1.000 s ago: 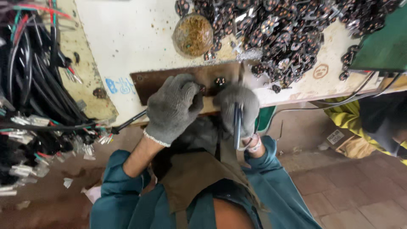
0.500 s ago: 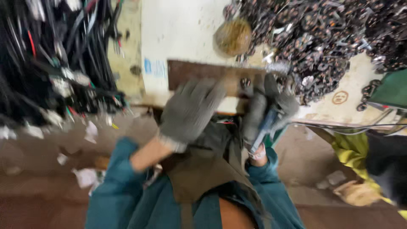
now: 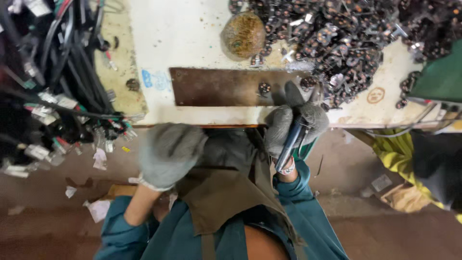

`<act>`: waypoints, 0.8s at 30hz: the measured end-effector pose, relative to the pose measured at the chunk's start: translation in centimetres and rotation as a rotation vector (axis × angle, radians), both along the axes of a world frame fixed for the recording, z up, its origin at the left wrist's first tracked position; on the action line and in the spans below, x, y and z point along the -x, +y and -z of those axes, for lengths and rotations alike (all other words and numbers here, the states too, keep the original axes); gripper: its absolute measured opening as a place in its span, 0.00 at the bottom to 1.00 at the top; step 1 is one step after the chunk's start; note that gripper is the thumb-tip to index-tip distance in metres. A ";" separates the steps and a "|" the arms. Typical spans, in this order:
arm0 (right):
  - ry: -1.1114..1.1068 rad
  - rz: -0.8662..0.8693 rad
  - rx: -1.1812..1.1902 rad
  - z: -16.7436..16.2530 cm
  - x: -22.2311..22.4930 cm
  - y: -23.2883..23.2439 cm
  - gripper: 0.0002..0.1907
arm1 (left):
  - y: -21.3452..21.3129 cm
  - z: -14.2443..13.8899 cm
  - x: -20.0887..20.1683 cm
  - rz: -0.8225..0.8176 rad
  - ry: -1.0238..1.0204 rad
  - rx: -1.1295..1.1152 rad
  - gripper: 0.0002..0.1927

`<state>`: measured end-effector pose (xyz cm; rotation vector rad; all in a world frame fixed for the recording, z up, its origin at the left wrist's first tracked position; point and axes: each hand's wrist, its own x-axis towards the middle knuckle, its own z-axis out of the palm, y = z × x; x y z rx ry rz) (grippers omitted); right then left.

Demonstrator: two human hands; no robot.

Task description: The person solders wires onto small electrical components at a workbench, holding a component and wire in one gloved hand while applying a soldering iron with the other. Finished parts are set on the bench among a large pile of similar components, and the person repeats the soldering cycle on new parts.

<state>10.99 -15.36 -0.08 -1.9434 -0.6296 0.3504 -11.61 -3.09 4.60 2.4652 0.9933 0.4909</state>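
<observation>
Right hand [image 3: 294, 126], in a grey knit glove, was held at the table's near edge, fingers clenched around a dark-handled tool [image 3: 291, 140]; index finger was extended far along the tool onto the plate [image 3: 219, 86]. Tool tip was hidden behind the glove, so its kind could not be told. Handle was angled down toward the wrist, where a light band was seen at the cuff.

Left hand [image 3: 168, 154], same grey glove, was held below the table edge, over the lap, well apart from the plate. Fingers were curled loosely; nothing was seen in it, though whether it was truly empty could not be told.

Plate was a flat rusty-brown rectangle, laid flat on the white, stained table [image 3: 187, 33], long side parallel to the near edge. A small dark round part [image 3: 264, 88] was seen on it, just left of the right hand's finger.

A large heap of small dark metal parts [image 3: 351, 33] was spread over the far right of the table, reaching the plate's right end. A round brownish lump [image 3: 243, 34] was seen far of the plate, touching the heap.

A tangle of black cables [image 3: 53, 82] with white tags was hung at left. A brown apron [image 3: 226, 192] over teal sleeves was worn. Paper scraps were scattered on the floor at left.
</observation>
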 end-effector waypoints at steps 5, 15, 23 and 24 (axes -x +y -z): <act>-0.008 -0.085 0.118 0.9 -0.5 -0.8 0.13 | 4.5 -2.7 4.5 -0.584 0.503 -0.227 0.25; 0.077 0.033 0.051 -1.4 -0.3 1.4 0.10 | 7.3 -7.0 1.7 -0.682 0.581 -0.196 0.16; -0.377 -0.175 -0.081 -1.7 -1.3 2.5 0.12 | 1.2 -5.6 6.4 -0.764 -0.014 0.165 0.03; -0.361 -0.174 -0.095 -1.3 -1.2 2.6 0.12 | 0.3 -4.8 6.7 -0.699 -0.135 0.258 0.02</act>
